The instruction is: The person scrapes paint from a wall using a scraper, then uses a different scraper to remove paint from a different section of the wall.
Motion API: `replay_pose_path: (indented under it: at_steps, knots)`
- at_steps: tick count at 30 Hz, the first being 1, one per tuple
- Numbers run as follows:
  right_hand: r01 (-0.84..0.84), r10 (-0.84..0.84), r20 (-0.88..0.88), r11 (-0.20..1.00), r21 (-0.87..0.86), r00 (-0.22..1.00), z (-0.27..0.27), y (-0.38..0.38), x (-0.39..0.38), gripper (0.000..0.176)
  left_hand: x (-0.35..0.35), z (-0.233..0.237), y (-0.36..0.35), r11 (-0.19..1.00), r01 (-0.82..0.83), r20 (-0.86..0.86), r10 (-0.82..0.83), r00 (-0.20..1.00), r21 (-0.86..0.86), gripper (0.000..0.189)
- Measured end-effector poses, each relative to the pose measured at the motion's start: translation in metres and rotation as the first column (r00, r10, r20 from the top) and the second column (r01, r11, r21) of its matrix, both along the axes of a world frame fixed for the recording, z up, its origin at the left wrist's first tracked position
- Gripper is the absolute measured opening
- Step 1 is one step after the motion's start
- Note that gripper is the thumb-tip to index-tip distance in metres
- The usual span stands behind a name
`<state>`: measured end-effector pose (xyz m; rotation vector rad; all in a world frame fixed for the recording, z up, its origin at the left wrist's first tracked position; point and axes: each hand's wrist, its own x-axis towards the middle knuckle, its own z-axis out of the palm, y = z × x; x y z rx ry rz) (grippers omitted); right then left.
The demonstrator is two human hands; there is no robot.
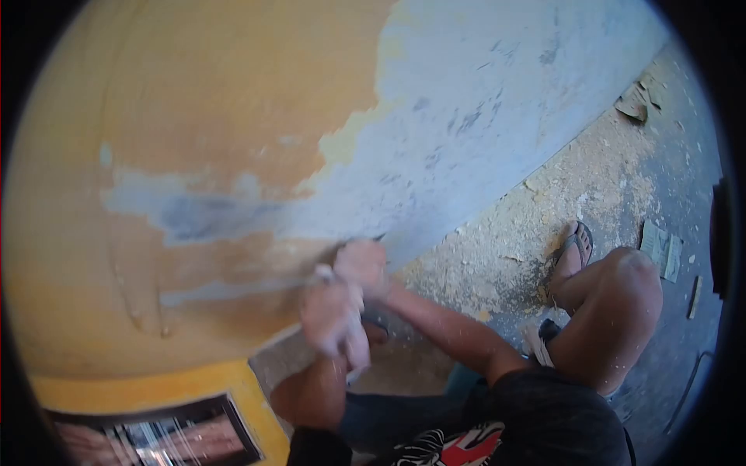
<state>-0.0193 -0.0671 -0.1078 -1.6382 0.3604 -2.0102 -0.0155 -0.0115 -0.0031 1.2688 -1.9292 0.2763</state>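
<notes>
Your left hand (332,317) was curled into a fist, its fingers drawn in around a slim, pale, stick-like tool (353,378) whose end poked out just below it. Most of that tool was hidden in your grip, and motion blur softened the rest. Your right hand (361,266) sat just above and beyond the left, nearly against the wall, its fingers folded in with no visible gap — what lay inside them you could not tell. A thin dark edge (379,237) showed at the top of that hand; whether it belonged to the tool was unclear.

Both hands were in front of a broad wall coated in yellow-orange paint (233,85), beside a large, ragged, bluish-white bare patch (474,85) with grey scuffs. A greyer smear (206,217) lay in the pale band to the left of your hands.

Along the foot of the wall, cream-coloured paint flakes (497,248) littered the grey floor (676,182). Your foot in a dark thong sandal (575,239) rested at their edge, near a folded, greenish printed paper (662,248) and a short, tan, flat strip (694,297). At lower left — below the wall — stood a dark-framed glossy panel (155,436) with a yellow border (256,396).
</notes>
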Motion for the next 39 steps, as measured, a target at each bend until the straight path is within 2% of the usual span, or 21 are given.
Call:
replay_pose_path:
  at_steps: [1, 2, 3, 4, 5, 7, 8, 11, 12, 13, 15, 16, 17, 19, 20, 23, 24, 29, 31, 37, 39]
  knots:
    - [0.044, -0.043, 0.028, 0.998, -0.042, 0.999, -0.003, -0.005, 0.003, 0.017, 0.002, -0.005, -0.002, 0.999, 0.036, 0.001, -0.036, 0.999, -0.004, 0.049]
    - [0.033, -0.026, 0.107, 0.998, -0.06, 0.994, 0.023, -0.008, -0.013, 0.048, -0.008, 0.004, 0.0, 0.975, 0.215, -0.092, -0.22, 0.971, -0.053, 0.05]
    - [0.001, 0.001, 0.097, 1.0, -0.02, 0.995, 0.019, -0.001, -0.012, 0.048, -0.017, 0.011, 0.013, 0.932, 0.348, -0.188, -0.361, 0.913, -0.1, 0.05]
    - [-0.018, 0.022, 0.081, 0.999, -0.045, 0.996, 0.015, -0.009, -0.008, 0.049, -0.017, 0.005, 0.001, 0.927, 0.303, -0.122, -0.334, 0.935, -0.219, 0.048]
    - [-0.021, 0.027, 0.073, 0.996, -0.089, 0.997, 0.013, -0.018, -0.005, 0.051, -0.009, -0.001, 0.002, 0.925, 0.304, -0.114, -0.335, 0.935, -0.228, 0.048]
    - [-0.015, 0.015, 0.046, 1.0, -0.001, 0.999, 0.005, -0.012, -0.001, 0.051, 0.008, -0.009, 0.003, 0.982, 0.177, -0.261, -0.154, 0.953, 0.069, 0.055]
    - [-0.008, 0.009, 0.078, 1.0, -0.008, 0.997, 0.006, -0.007, -0.002, 0.05, 0.002, -0.018, 0.003, 0.981, 0.18, -0.208, -0.19, 0.959, -0.068, 0.055]
    - [-0.034, 0.032, 0.084, 0.999, 0.015, 0.996, -0.005, -0.008, 0.002, 0.049, -0.008, -0.012, 0.003, 0.929, 0.32, -0.147, -0.348, 0.926, -0.186, 0.053]
    - [-0.059, 0.057, 0.07, 0.998, 0.025, 0.996, -0.009, -0.01, 0.005, 0.049, -0.002, -0.014, 0.004, 0.966, 0.246, -0.17, -0.257, 0.951, -0.084, 0.053]
    - [-0.071, 0.07, 0.059, 0.997, 0.02, 0.996, -0.012, -0.014, 0.007, 0.05, -0.001, -0.018, 0.004, 0.965, 0.245, -0.165, -0.257, 0.952, -0.09, 0.053]
    - [-0.07, 0.07, 0.003, 0.997, 0.035, 0.998, -0.015, -0.012, 0.004, 0.05, 0.001, -0.028, -0.002, 0.993, 0.083, -0.162, -0.096, 0.982, -0.088, 0.054]
    - [-0.057, 0.057, 0.06, 0.998, -0.009, 0.997, -0.004, -0.014, -0.002, 0.049, -0.005, -0.024, 0.003, 0.975, 0.219, -0.159, -0.224, 0.962, -0.044, 0.054]
    - [-0.069, 0.072, 0.115, 0.997, -0.033, 0.991, 0.004, -0.008, -0.01, 0.048, -0.005, -0.025, 0.004, 0.976, 0.217, -0.172, -0.219, 0.96, -0.032, 0.054]
    - [-0.099, 0.102, 0.042, 0.992, -0.073, 0.994, 0.0, -0.013, -0.012, 0.042, -0.007, -0.02, 0.006, 0.951, 0.294, -0.206, -0.307, 0.929, -0.095, 0.054]
    - [-0.116, 0.118, 0.032, 0.992, -0.057, 0.993, -0.011, -0.013, -0.003, 0.044, -0.006, -0.028, 0.007, 0.979, 0.176, -0.223, -0.194, 0.955, -0.101, 0.054]
    - [-0.128, 0.129, 0.006, 0.99, -0.064, 0.992, -0.017, -0.009, -0.003, 0.047, -0.007, -0.035, 0.015, 0.988, 0.137, -0.213, -0.15, 0.965, -0.075, 0.054]
    - [-0.163, 0.166, 0.022, 0.98, -0.111, 0.986, -0.007, -0.007, -0.01, 0.046, -0.01, -0.032, 0.02, 0.965, 0.246, -0.169, -0.258, 0.951, -0.09, 0.051]
    - [-0.194, 0.199, -0.003, 0.95, -0.245, 0.98, 0.005, -0.008, -0.012, 0.045, -0.014, -0.027, 0.029, 0.962, 0.214, -0.114, -0.235, 0.965, -0.172, 0.049]
    - [-0.194, 0.196, -0.01, 0.957, -0.215, 0.98, 0.009, 0.001, -0.016, 0.045, -0.011, -0.021, 0.033, 0.969, 0.205, -0.217, -0.231, 0.948, -0.138, 0.051]
    - [-0.168, 0.181, 0.031, 0.954, -0.249, 0.983, 0.014, -0.007, -0.01, 0.05, -0.018, -0.021, 0.033, 0.958, 0.199, -0.174, -0.236, 0.956, -0.207, 0.05]
    - [-0.178, 0.19, 0.029, 0.955, -0.237, 0.981, 0.018, 0.003, -0.013, 0.05, -0.017, -0.015, 0.039, 0.97, 0.164, -0.252, -0.206, 0.946, -0.177, 0.048]
